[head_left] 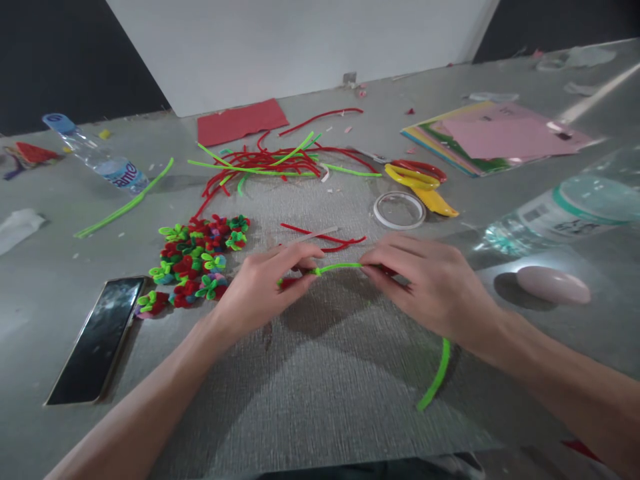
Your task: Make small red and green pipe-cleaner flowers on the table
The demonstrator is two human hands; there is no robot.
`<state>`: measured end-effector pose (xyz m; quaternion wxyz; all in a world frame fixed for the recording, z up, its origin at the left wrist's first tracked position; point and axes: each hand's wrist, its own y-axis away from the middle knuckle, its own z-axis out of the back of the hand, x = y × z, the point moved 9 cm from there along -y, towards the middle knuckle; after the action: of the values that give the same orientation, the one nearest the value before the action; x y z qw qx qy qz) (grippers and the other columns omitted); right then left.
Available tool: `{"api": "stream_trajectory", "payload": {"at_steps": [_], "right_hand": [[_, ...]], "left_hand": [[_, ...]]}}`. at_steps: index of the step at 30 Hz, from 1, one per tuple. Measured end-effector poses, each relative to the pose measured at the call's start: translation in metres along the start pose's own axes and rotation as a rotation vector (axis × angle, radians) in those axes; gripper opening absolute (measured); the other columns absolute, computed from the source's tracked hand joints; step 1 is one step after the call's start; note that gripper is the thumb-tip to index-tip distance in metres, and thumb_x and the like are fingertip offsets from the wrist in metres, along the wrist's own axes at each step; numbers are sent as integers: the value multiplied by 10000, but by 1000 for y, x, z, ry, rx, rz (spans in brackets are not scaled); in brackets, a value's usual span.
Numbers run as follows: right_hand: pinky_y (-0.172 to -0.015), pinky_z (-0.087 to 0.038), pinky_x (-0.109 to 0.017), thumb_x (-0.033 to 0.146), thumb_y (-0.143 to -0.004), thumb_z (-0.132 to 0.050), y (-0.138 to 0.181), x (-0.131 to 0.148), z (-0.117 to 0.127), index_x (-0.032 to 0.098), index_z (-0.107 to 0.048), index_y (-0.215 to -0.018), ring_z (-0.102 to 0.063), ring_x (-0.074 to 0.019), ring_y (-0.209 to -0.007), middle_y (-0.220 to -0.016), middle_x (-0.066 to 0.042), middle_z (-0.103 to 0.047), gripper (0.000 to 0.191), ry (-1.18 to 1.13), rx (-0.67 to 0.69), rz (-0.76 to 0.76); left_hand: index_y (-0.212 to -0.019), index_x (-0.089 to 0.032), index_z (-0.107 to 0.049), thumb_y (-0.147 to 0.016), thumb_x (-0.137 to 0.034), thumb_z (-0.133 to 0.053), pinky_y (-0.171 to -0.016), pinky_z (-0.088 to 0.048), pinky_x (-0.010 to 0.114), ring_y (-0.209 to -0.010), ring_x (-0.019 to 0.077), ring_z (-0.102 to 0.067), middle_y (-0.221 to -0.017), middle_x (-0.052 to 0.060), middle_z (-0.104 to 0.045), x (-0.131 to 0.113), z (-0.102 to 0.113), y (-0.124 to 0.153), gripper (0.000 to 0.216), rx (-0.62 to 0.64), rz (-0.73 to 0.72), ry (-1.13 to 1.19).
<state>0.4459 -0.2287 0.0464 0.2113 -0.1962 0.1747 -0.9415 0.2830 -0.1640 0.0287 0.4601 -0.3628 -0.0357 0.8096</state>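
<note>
Head view. A green pipe cleaner (340, 267) is being held at centre, just over the grey surface (320, 373), stretched between both hands. Its left end is being pinched by the left hand (265, 283), where a red bit (290, 282) is showing at the fingertips. Its right end is being gripped by the right hand (425, 283). A green length (436, 377) is lying under the right wrist; whether it is joined cannot be told. A heap of small flowers (197, 263) is lying just left of the left hand, with a phone (97, 340) nearer the edge. Beyond the hands, a tape roll (399, 209), yellow scissors (420, 183) and loose stems (270, 163) are lying.
</note>
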Motion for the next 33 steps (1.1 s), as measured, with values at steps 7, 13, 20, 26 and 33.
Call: {"api": "stream_trajectory", "payload": {"at_steps": [7,13,20,26,33], "right_hand": [[-697,-443,-305,149,-1042,-523,1,6,-11,172,-691,-941,-633,-177,-779,-858,-47,-678,198,-48,56,37],[-699,-463,-307,125,-1031,-504,1,15,-19,163,-689,-958,-645,-183,-788,-868,-51,-686,202,-69,84,81],[-693,-488,-300,106,-978,-555,0,10,-12,192,-677,-934,-701,-191,-815,-904,-49,-746,155,-97,0,-1],[-680,-465,-298,112,-975,-579,-3,-3,-2,220,-662,-907,-674,-172,-741,-831,-14,-731,152,-101,-31,-132],[-723,-501,-332,120,-887,-663,1,-4,-18,213,-605,-1316,-701,-211,-865,-1147,-55,-751,443,-55,88,-156]], "left_hand": [[-1184,-194,-679,-954,-99,-652,-857,-576,252,-938,154,-733,-1065,26,-775,-11,-13,0,250,68,-68,-65],[-1192,-189,-666,-950,-69,-651,-899,-566,253,-1007,162,-731,-1105,35,-775,-20,-16,0,271,69,-86,-30],[-1226,-208,-640,-941,-177,-710,-905,-561,269,-990,161,-724,-1107,25,-767,-21,-8,0,295,-3,-51,-14],[-1130,-214,-672,-974,-160,-661,-772,-552,234,-807,120,-707,-950,-2,-763,-15,0,2,165,-68,-51,-123],[-1013,-184,-646,-1015,-181,-607,-683,-524,244,-718,128,-668,-818,6,-718,-29,-3,3,39,-68,-136,-210]]}}
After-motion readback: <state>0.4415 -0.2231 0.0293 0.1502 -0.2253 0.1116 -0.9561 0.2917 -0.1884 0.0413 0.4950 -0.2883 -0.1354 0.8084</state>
